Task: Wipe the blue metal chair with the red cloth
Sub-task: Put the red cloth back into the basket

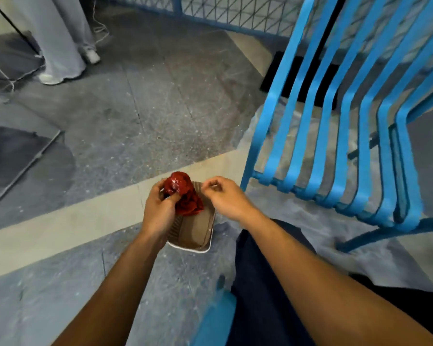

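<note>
A wet, bunched red cloth (184,194) hangs over a small tray (198,233) on the floor. My left hand (158,211) grips the cloth, its fingers curled round the bundle. My right hand (225,196) hovers just right of the cloth with fingers curled and nothing visibly in them. The blue metal chair (348,136), made of long slats, stands to the right of both hands, its front edge close to my right hand.
The tray holds brownish water. Another person's legs (63,41) stand at the far left near thin stand legs (23,171). A blue mesh fence (235,13) runs along the back. My dark-trousered knee (260,283) sits below my right arm.
</note>
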The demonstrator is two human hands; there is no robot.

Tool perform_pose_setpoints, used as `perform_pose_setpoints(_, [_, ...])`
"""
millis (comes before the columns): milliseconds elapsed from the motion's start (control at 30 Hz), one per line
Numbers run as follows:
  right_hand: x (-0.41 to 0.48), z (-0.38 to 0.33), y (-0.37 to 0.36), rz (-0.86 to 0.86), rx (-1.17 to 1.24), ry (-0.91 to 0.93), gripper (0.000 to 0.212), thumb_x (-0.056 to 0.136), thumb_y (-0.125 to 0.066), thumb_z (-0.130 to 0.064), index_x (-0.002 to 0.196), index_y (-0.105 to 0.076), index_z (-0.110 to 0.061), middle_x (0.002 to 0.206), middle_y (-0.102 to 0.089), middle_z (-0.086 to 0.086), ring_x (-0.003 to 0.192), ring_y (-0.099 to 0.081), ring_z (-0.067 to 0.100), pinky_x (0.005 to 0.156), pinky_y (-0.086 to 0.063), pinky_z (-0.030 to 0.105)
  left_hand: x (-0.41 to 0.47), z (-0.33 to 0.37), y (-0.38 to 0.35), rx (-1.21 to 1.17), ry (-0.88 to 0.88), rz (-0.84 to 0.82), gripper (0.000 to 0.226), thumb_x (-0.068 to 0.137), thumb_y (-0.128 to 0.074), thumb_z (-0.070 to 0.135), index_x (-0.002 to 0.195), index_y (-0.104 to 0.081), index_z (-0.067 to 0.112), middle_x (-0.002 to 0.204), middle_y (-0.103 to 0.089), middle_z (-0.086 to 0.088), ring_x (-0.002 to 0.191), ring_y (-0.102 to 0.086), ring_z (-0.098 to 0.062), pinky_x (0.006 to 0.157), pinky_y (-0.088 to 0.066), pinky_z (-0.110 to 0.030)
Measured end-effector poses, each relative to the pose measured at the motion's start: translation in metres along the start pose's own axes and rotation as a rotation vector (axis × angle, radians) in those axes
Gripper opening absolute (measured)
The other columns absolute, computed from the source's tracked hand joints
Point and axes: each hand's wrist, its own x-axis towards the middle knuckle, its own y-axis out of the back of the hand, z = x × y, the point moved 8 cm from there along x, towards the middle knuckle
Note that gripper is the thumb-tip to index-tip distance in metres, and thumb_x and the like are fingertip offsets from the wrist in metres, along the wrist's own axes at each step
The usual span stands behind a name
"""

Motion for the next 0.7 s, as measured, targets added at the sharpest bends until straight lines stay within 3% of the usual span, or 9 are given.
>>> perform_pose_setpoints(167, [0.031, 0.025, -0.029, -0.152, -0.183, -0.168, 0.008, 0.091, -0.058, -0.023, 0.096, -0.064, -0.023, 0.109, -0.070, 0.003, 0.106, -0.064, 0.022, 0.099, -0.051, 0.039, 0.025, -0.069, -0.001, 0.092, 0.111, 0.045, 0.038, 0.089, -0.065, 0.006, 0.125, -0.059, 0.016, 0.116, -0.069, -0.009, 0.104, -0.068, -0.025, 0.096, -0.055, -0.049])
perform_pose_setpoints(267, [0.049, 0.037, -0.041, -0.172, -0.167, -0.234, 0.012, 0.094, -0.054, -0.017, 0.094, -0.066, -0.017, 0.098, -0.066, 0.003, 0.098, -0.062, 0.020, 0.095, -0.051, 0.038, 0.047, -0.112, -0.006, 0.139, 0.212, 0.053, 0.037, 0.088, -0.064, 0.005, 0.123, -0.059, 0.015, 0.117, -0.069, -0.012, 0.105, -0.067, -0.028, 0.097, -0.055, -0.050])
perform_pose_setpoints(367, [0.057, 0.053, -0.051, -0.176, -0.122, -0.314, 0.023, 0.095, -0.051, -0.017, 0.106, -0.069, -0.010, 0.094, -0.063, 0.003, 0.091, -0.061, 0.020, 0.089, -0.054, 0.040, 0.064, -0.145, -0.012, 0.232, 0.269, 0.040, 0.040, 0.090, -0.061, 0.005, 0.129, -0.055, 0.013, 0.118, -0.066, -0.007, 0.105, -0.063, -0.024, 0.096, -0.052, -0.038])
perform_pose_setpoints(467, [0.063, 0.077, -0.062, -0.155, -0.033, -0.445, 0.019, 0.094, -0.046, -0.013, 0.084, -0.061, -0.018, 0.082, -0.058, 0.006, 0.077, -0.056, 0.021, 0.070, -0.047, 0.035, 0.083, -0.176, -0.019, 0.333, 0.331, 0.015, 0.044, 0.091, -0.060, 0.009, 0.134, -0.052, 0.014, 0.125, -0.065, -0.011, 0.112, -0.061, -0.028, 0.099, -0.049, -0.039])
perform_pose_setpoints(567, [0.070, 0.105, -0.065, -0.056, 0.046, -0.592, 0.027, 0.093, -0.042, -0.011, 0.069, -0.052, -0.018, 0.072, -0.054, 0.006, 0.066, -0.053, 0.020, 0.060, -0.043, 0.031, 0.099, -0.206, -0.026, 0.434, 0.404, -0.019, 0.046, 0.092, -0.059, 0.011, 0.138, -0.050, 0.014, 0.130, -0.063, -0.014, 0.121, -0.058, -0.033, 0.107, -0.045, -0.043])
perform_pose_setpoints(633, [0.068, 0.125, -0.067, 0.005, 0.106, -0.690, 0.024, 0.096, -0.043, -0.013, 0.076, -0.055, -0.012, 0.077, -0.058, 0.008, 0.069, -0.056, 0.020, 0.059, -0.045, 0.030, 0.104, -0.221, -0.028, 0.522, 0.437, -0.035, 0.050, 0.092, -0.060, 0.013, 0.140, -0.047, 0.013, 0.132, -0.062, -0.016, 0.123, -0.058, -0.035, 0.109, -0.043, -0.045])
perform_pose_setpoints(700, [0.067, 0.143, -0.074, 0.009, 0.120, -0.754, 0.019, 0.097, -0.042, -0.017, 0.092, -0.057, -0.008, 0.089, -0.058, 0.011, 0.079, -0.055, 0.023, 0.067, -0.045, 0.032, 0.111, -0.235, -0.030, 0.630, 0.454, -0.061, 0.055, 0.091, -0.062, 0.017, 0.143, -0.044, 0.011, 0.134, -0.061, -0.018, 0.124, -0.057, -0.037, 0.109, -0.043, -0.046])
